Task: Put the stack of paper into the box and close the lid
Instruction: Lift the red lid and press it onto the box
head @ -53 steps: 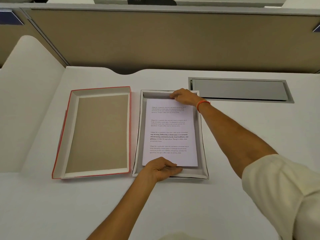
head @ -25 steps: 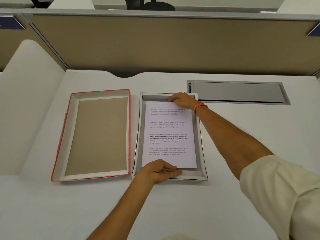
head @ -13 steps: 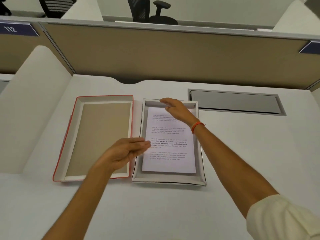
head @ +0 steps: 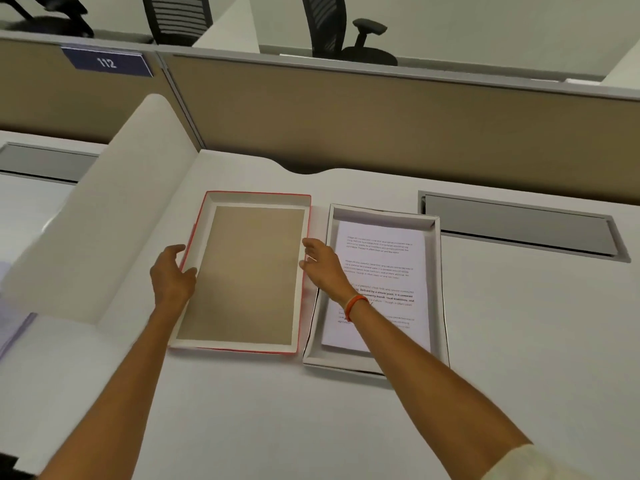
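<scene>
The lid (head: 256, 199) lies upside down on the desk, with a red outer edge, white walls and a brown inside. To its right stands the white box (head: 381, 214), and the stack of printed paper (head: 384, 261) lies flat in it. My left hand (head: 171, 275) grips the lid's left rim, thumb over the wall and fingers outside. My right hand (head: 323, 268) holds the lid's right rim, and its forearm crosses over the box and the lower part of the paper. The lid rests flat.
A white curved side divider (head: 104, 230) rises just left of the lid. A tan partition wall (head: 381, 126) runs along the back. A grey cable flap (head: 516, 225) is set into the white desk (head: 277, 410) right of the box. Office chairs stand beyond the partition.
Both hands left the paper in the box and moved left to the lid, one to each long side. My head turned left and up.
</scene>
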`<state>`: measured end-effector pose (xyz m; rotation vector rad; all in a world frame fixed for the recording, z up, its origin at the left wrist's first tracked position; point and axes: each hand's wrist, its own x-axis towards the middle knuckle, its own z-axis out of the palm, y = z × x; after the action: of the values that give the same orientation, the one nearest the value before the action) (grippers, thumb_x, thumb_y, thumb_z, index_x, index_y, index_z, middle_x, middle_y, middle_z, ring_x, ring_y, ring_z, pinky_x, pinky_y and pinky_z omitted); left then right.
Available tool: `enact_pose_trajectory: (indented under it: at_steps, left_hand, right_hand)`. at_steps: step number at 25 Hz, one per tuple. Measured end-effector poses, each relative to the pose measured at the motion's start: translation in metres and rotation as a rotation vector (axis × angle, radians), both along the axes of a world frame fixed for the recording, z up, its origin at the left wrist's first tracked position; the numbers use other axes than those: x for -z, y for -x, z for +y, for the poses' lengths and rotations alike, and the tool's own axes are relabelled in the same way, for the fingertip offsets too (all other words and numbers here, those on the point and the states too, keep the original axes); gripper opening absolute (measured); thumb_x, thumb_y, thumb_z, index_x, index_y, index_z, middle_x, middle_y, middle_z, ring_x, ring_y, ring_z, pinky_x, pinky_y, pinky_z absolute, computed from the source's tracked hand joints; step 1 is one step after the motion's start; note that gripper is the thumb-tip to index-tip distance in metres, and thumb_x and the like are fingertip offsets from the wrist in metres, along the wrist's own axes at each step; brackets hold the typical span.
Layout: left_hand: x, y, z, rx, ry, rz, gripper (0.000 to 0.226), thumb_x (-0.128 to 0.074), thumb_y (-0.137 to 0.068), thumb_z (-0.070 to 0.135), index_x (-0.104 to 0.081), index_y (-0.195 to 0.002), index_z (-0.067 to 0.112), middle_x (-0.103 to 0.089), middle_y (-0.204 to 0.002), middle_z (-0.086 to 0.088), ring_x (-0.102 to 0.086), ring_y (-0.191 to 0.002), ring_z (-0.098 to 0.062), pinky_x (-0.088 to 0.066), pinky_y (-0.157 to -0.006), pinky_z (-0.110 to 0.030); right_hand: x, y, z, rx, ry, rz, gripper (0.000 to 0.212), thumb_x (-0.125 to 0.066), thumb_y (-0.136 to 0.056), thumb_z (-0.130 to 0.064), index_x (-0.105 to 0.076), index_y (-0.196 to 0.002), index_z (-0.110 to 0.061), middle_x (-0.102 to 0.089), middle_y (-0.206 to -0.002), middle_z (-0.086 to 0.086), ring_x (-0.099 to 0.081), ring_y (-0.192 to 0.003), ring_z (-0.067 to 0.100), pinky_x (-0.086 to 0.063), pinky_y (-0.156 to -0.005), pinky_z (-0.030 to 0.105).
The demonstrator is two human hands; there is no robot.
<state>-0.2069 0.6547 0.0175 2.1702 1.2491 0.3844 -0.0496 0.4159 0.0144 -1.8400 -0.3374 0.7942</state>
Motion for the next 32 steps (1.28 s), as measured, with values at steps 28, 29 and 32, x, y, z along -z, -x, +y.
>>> enact_pose_trajectory:
  at_steps: [28,29,32]
  left_hand:
    - [-0.126,-0.019,-0.058,-0.022,-0.532,0.177,0.018,-0.057,-0.093,0.006,-0.074,-0.093,0.0,-0.071,-0.079,-0.022,-0.058,-0.057,-0.034,-0.048,-0.059,-0.037]
    - [-0.131,-0.02,-0.068,0.007,-0.544,0.179,0.018,-0.057,-0.094,0.008,-0.073,-0.093,-0.001,-0.071,-0.078,-0.022,-0.06,-0.058,-0.036,-0.051,-0.06,-0.038]
    - [-0.145,-0.023,-0.096,0.079,-0.532,0.218,0.018,-0.053,-0.095,0.006,-0.069,-0.099,0.0,-0.071,-0.082,-0.023,-0.066,-0.068,-0.04,-0.054,-0.065,-0.042]
  right_hand:
    - [-0.123,0.049,0.13,-0.006,-0.234,0.206,0.056,-0.056,-0.092,-0.047,-0.068,-0.097,0.008,-0.073,-0.094,0.022,-0.074,-0.086,0.032,-0.062,-0.08,0.037]
    - [-0.128,0.049,0.133,-0.004,-0.225,0.201,0.052,-0.058,-0.091,-0.045,-0.069,-0.095,0.006,-0.073,-0.094,0.021,-0.074,-0.086,0.032,-0.062,-0.081,0.038]
    - [-0.135,0.045,0.132,0.031,-0.24,0.159,0.031,-0.066,-0.087,-0.025,-0.068,-0.102,0.003,-0.072,-0.103,0.019,-0.07,-0.096,0.032,-0.061,-0.084,0.042]
